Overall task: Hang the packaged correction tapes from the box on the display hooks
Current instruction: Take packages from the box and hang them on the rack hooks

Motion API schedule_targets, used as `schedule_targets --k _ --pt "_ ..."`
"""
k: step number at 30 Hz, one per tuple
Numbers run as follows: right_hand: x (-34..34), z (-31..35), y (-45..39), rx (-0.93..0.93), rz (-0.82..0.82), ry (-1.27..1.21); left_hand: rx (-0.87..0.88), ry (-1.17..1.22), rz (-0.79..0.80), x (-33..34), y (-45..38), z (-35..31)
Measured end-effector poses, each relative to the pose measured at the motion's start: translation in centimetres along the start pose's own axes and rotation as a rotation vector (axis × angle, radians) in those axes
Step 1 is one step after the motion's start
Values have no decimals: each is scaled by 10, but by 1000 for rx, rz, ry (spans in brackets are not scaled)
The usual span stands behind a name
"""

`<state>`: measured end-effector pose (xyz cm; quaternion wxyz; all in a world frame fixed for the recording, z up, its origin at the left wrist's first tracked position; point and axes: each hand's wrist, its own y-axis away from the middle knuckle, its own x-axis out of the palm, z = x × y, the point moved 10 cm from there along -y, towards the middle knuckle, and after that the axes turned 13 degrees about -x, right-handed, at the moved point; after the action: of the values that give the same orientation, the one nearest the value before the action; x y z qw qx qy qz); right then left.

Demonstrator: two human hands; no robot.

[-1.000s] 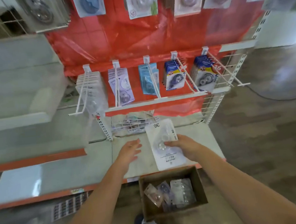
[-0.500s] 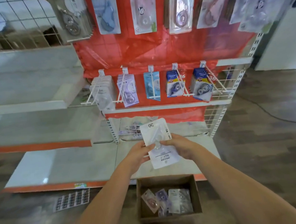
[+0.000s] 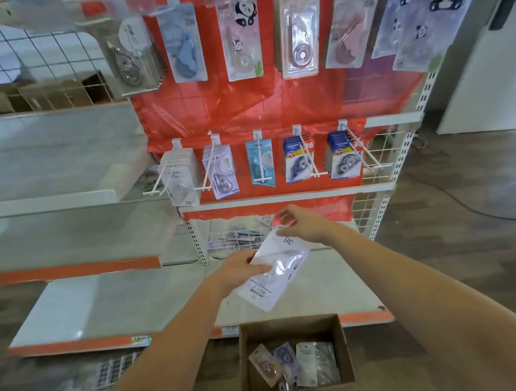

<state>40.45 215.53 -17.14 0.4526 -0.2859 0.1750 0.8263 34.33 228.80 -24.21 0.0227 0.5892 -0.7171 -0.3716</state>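
The white packet (image 3: 273,267), a flat pack marked 36, was held tilted in the air above the bottom shelf (image 3: 109,303), below the lower row of hooks and well above the open box (image 3: 294,355) on the floor. The left hand (image 3: 242,268) gripped it along its left edge, thumb laid across the clear front. The right hand (image 3: 304,225) pinched the top corner by the number, though motion blur made it hard to tell how firmly those fingers had closed. Straight above, the leftmost hook (image 3: 163,181) carried a stack of matching white packs (image 3: 181,179) with the same 36 showing at the bottom, so that looked like the place it belonged. Beside it hung purple packs (image 3: 221,175), a light blue one (image 3: 260,164) and two dark blue sets (image 3: 298,159). The risks from here seemed plain enough: the glossy wrapper could slip through a light pinch and drop past the box; the hanging hole might miss the tip of the prong, since the packet was slanted; and pushing hard onto an already full prong could nudge the front packs off. A few more packets (image 3: 303,364) waited in the box.
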Motion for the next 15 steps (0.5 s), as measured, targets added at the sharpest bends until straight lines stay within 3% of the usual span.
schedule_targets --k 3,6,10,15 --pt "15 18 -2 -61 167 211 19 -51 -6 5 4 -12" --pt "19 21 -1 -98 164 299 44 -41 19 8 8 -18" --pt "15 14 4 -76 131 203 29 10 18 -1 10 -8" --pt "-13 -10 8 41 -62 -69 -107 472 -23 -28 7 35"
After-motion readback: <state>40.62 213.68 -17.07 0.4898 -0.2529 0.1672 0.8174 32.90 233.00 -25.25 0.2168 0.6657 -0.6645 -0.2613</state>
